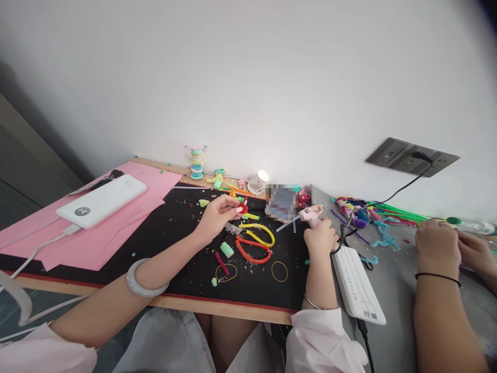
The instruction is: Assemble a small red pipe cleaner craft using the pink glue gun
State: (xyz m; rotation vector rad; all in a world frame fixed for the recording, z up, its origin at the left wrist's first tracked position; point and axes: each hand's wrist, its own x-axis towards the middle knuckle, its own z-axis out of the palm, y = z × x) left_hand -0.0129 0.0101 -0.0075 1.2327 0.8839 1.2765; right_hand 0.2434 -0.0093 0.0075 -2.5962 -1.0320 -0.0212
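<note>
My left hand [220, 217] pinches a small red fuzzy piece [243, 207], partly hidden by the fingers, above the black mat [248, 288]. In my right hand [321, 237] is a pale pink glue gun [309, 214], its tip pointing up and to the right. A clear glue stick [288, 224] shows to the left of the gun. Between my hands lie scissors [254, 252] with one yellow and one orange-red handle loop. Near them are a mint-green fuzzy piece [227, 250], a magenta strip [222, 263] and a rubber band [279, 271].
Pink paper [104, 254] and a white power bank [103, 201] lie left. Along the wall stand a striped fuzzy figure [196, 165] and a paper cup [259, 183]. Another power bank [359, 285] with cables is beside my right forearm. At right are a co-worker's hands [438, 242] and colourful pipe cleaners [404, 215].
</note>
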